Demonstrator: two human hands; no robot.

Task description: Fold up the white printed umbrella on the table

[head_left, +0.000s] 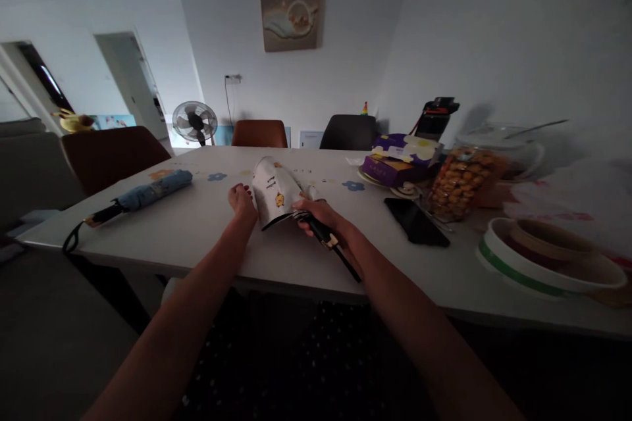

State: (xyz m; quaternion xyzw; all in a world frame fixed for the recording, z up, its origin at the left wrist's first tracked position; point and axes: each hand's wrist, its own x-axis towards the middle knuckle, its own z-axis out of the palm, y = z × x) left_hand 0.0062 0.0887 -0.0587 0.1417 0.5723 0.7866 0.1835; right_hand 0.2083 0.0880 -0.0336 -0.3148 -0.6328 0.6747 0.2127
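Lying near the front edge of the surface [207, 230], about midway along it, a white folding umbrella [276, 194] with small yellow prints points its canopy toward the far edge. The right hand [318, 216] is closed around the umbrella's black handle [330, 241], whose end juts back over the front edge. The left hand [241, 200] sits with fingers curled against the left side of the canopy; whether it pinches the fabric cannot be told.

A blue folded umbrella [148, 192] lies toward the left edge, its strap hanging off the corner. Along the right half stand the containers: a clear jar [459, 184] packed with orange-brown snacks, a closed purple box [390, 170] on a plate behind it, and a lidded glass bowl [513, 145] whose contents are too dim to make out. Near the front right corner a round white tub [518, 270] with a green band holds a smaller tan-rimmed dish. A black phone [415, 222] lies flat between the jar and the right hand.
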